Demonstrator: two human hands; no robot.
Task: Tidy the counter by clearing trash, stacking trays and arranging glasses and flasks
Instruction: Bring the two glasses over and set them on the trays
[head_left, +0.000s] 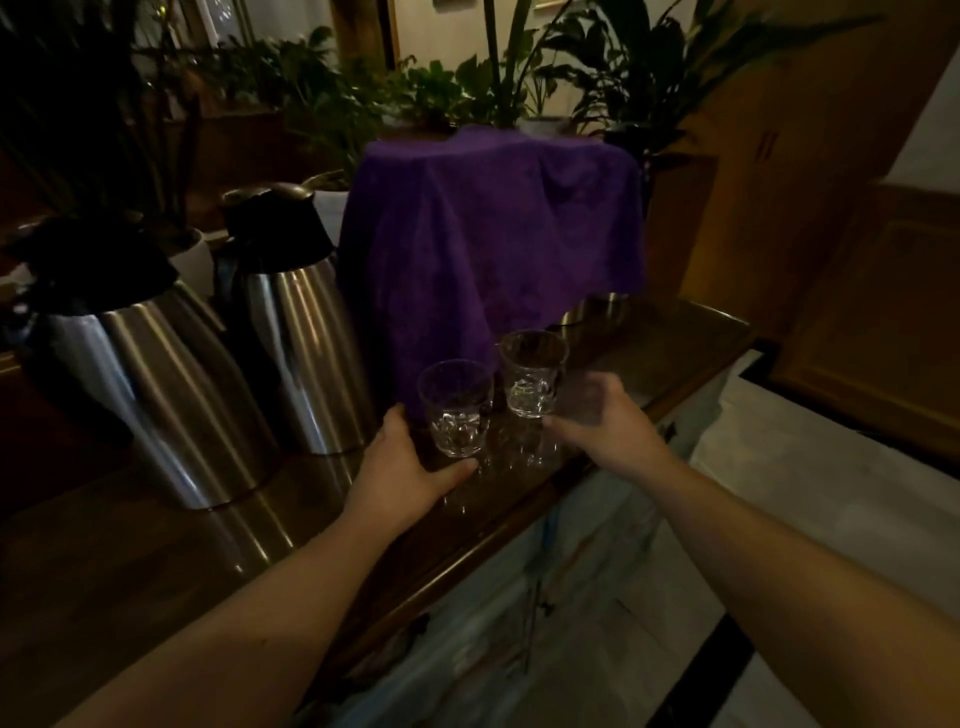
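Two empty glasses (457, 410) (532, 379) are sitting on the tabletop (156, 545); left hand (405, 467) is cupping the nearer one in a loose grip, right hand (597, 421) hovering open.

Big purple cloth (493, 249) draped over something bulky at the back of the tabletop, can't tell what's under it; loads of leafy plants (363, 98) behind it in dim light; a white pot (189, 257) peeks out on the left. Wooden panelling (831, 218) on the right; pale floor (810, 499) below.
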